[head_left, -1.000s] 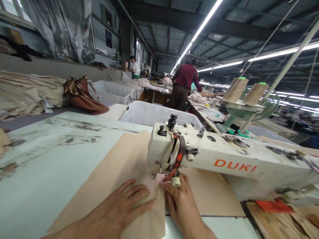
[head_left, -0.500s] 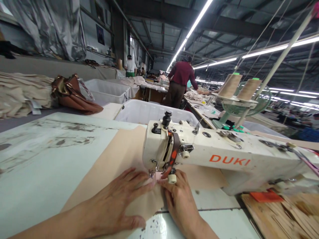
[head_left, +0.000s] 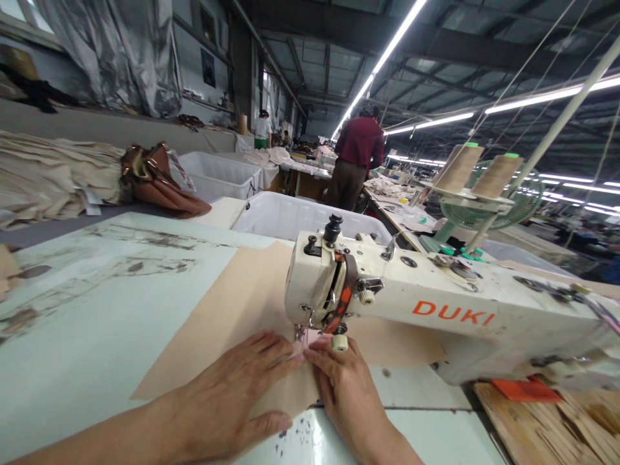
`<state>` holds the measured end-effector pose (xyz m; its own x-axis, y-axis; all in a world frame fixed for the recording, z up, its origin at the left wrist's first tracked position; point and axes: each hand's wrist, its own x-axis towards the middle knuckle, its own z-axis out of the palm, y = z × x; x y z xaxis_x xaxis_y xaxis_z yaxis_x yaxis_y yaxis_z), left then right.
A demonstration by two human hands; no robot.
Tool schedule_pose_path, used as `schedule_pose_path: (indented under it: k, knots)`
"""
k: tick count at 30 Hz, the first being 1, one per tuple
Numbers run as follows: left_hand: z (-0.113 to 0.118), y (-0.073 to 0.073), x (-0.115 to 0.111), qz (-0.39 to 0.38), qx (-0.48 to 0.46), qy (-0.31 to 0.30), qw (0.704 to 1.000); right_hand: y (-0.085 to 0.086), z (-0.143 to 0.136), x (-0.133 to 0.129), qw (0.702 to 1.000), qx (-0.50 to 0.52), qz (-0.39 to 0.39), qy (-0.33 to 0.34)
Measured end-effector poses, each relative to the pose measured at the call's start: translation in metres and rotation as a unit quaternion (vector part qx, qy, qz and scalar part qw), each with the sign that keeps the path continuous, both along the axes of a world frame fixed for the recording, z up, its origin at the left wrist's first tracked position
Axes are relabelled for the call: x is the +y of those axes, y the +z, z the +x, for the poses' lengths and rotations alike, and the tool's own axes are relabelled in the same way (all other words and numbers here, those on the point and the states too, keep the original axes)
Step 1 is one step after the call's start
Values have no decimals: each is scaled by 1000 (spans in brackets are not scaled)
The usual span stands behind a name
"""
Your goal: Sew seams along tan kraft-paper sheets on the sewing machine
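Observation:
A beige sheet of material (head_left: 208,323) lies on the pale green table and passes under the head of a white sewing machine (head_left: 387,278) marked DUKI. My left hand (head_left: 232,387) rests on the sheet left of the needle area, palm down, thumb spread from the other fingers. On the right, close to the presser foot (head_left: 299,332), my right hand (head_left: 343,381) has its fingers bent together at the edge of the material. Its fingertips are partly behind a machine knob, and what they pinch is too small to make out.
A brown leather bag (head_left: 162,184) and stacked beige pieces (head_left: 58,174) sit at the left. White bins (head_left: 271,213) stand behind the machine. Thread cones (head_left: 458,169) and a green fan are at right, wooden board (head_left: 557,426) below. A person in maroon (head_left: 358,145) stands beyond.
The view has shifted, so the machine and bag appear farther right. The sheet's near part has shifted slightly under my hands. The person in maroon has drawn in an outstretched arm.

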<state>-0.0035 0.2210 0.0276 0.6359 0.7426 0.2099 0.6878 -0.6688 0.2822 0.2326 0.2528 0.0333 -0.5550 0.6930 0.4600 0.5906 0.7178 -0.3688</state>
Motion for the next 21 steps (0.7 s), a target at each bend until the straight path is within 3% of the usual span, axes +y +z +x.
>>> schedule_pose_path:
  k: [5, 11, 21]
  knots:
    - [1, 2, 3, -34, -6, -5, 999, -7, 0, 6, 1000, -25, 2, -9]
    - [-2, 3, 10, -18, -25, -15, 999, -10, 3, 9, 998, -39, 34, -29]
    - [-2, 11, 21, -20, -1, -16, 1000, -15, 7, 11, 998, -47, 11, -30]
